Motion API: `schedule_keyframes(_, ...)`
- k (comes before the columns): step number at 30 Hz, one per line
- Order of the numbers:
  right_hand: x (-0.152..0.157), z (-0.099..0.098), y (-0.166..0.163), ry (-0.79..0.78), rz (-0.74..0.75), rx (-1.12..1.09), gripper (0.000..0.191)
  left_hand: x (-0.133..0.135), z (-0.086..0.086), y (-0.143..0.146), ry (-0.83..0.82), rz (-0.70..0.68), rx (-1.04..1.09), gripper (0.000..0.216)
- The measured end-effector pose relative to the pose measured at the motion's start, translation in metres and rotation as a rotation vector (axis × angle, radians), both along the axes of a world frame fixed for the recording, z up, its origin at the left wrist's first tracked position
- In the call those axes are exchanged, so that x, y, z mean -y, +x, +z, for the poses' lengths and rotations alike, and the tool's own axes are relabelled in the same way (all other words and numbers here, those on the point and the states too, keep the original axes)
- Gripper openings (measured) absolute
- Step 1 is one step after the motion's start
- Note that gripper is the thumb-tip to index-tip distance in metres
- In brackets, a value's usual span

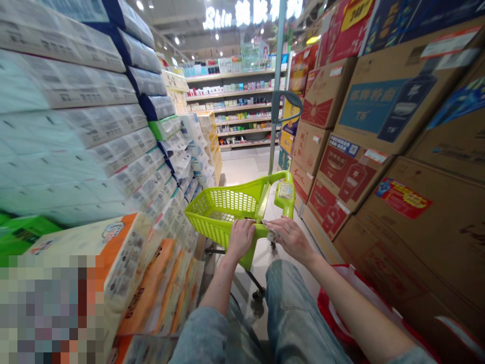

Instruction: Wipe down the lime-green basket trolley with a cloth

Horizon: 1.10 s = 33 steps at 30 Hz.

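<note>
A lime-green plastic shopping cart [223,202] stands in front of me, its latticed basket turned to the left. My left hand [242,237] is closed over the near rim of the cart, by the back of the basket. Just right of it, my right hand [287,236] lies on the near corner of the cart's handle, fingers bent and pointing left. Under those fingers shows a small crumpled white piece [271,230] that looks like tissue or a wipe. A grey-white label [286,190] sits on the handle. No goods can be made out in the basket.
Tall stacks of wrapped tissue packs [94,126] line the left side. Cardboard cartons [371,101] are piled along the right, with a red-edged bag [341,273] at their foot. A grey upright pole [278,91] stands beyond the cart. Stocked shelves [235,93] cross the far end.
</note>
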State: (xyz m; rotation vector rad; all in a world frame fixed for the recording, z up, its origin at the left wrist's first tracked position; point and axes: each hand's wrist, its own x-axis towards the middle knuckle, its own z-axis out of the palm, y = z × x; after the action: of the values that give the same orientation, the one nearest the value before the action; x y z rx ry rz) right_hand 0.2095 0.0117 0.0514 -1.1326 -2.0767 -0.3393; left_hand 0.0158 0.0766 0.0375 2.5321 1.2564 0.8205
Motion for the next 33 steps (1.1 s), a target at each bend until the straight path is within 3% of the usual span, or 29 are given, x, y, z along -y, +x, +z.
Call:
schedule_keyframes(8, -0.022, 0.025, 0.019, -0.275, -0.169, -0.113, 0.027, -0.002, -0.005, -0.001, -0.031, -0.065, 0.064, 0.038)
schedule_keyframes(12, -0.017, 0.020, 0.015, -0.157, -0.337, -0.041, 0.024, -0.007, -0.013, 0.001, -0.040, -0.077, 0.138, 0.038)
schedule_keyframes(17, -0.007, -0.003, -0.018, 0.014, -0.550, 0.057, 0.021, -0.005, -0.019, 0.011, -0.025, -0.069, 0.152, 0.038)
schedule_keyframes(23, -0.005, -0.024, -0.040, 0.139, -0.546, 0.225, 0.026, -0.007, -0.023, 0.009, -0.032, -0.131, 0.135, 0.040)
schedule_keyframes(27, 0.004, -0.016, -0.021, 0.090, -0.448, 0.292, 0.033, -0.009, -0.024, 0.001, -0.035, -0.077, 0.133, 0.040)
schedule_keyframes(33, 0.009, -0.009, -0.010, 0.068, -0.601, 0.147, 0.027, -0.007, -0.024, 0.004, -0.069, -0.068, 0.134, 0.038)
